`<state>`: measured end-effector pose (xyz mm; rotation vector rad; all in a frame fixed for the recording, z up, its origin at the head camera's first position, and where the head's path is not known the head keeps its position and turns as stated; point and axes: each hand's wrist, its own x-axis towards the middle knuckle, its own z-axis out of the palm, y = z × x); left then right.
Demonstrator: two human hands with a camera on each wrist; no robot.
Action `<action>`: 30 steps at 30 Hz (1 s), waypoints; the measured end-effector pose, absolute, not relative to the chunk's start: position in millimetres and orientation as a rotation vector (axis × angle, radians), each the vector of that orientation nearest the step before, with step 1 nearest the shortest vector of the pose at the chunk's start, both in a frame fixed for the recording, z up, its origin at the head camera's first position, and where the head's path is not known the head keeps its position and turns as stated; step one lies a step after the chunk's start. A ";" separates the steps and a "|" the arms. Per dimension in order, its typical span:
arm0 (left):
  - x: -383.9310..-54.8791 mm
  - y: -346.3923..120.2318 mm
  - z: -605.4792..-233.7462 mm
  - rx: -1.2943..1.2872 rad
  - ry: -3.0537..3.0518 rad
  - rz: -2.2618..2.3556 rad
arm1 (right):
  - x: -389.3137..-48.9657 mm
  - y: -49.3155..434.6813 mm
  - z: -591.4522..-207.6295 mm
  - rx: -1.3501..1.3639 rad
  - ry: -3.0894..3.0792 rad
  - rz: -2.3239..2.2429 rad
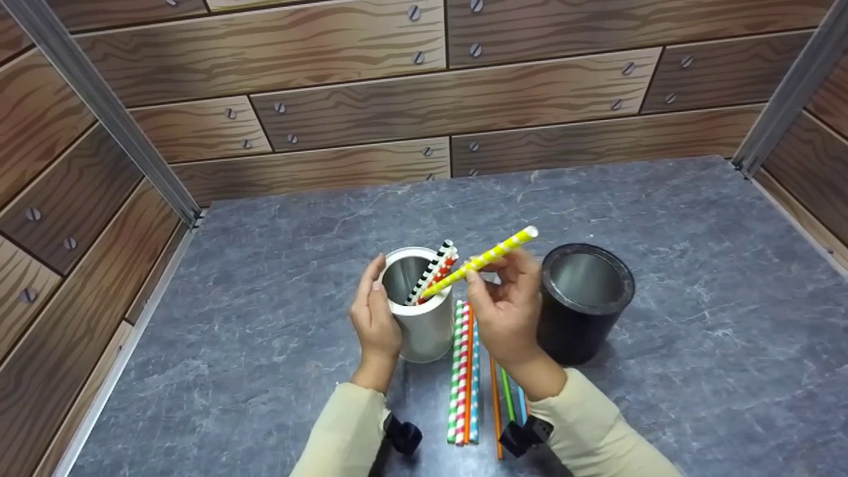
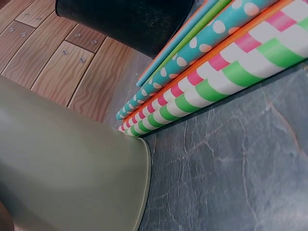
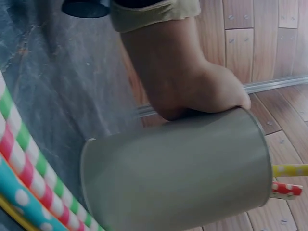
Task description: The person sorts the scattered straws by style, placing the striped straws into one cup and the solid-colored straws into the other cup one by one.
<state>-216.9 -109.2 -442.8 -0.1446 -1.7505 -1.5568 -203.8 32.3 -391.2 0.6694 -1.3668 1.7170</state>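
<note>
A silver can [image 1: 424, 334] stands upright, with a black-and-white straw [image 1: 430, 271] and red straws with white marks [image 1: 442, 277] leaning in its mouth. My left hand [image 1: 374, 324] rests along the can's left side, its fingers fairly straight beside the rim. Between thumb and fingers, my right hand [image 1: 510, 308] pinches a yellow straw with white dots [image 1: 497, 252]. The straw slants, its lower end inside the can's mouth and its upper end pointing up to the right. In the right wrist view, the can [image 3: 178, 173] hides most of the left hand's fingers.
Right of my right hand stands a black can [image 1: 576, 331]. Several striped, dotted and plain straws [image 1: 462, 384] lie side by side in front, between the two cans, some partly behind the right wrist. Wood-patterned walls [image 1: 351, 112] enclose the grey marbled table [image 1: 258, 318].
</note>
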 end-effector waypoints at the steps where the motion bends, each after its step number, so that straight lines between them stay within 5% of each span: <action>1: -217.1 -108.8 -443.2 -0.143 -1.752 -1.556 | -204.4 31.1 -393.9 0.672 -1.380 1.707; 30: -218.3 -107.0 -443.9 -0.091 -1.677 -1.608 | -207.5 18.6 -415.3 0.669 -1.836 1.440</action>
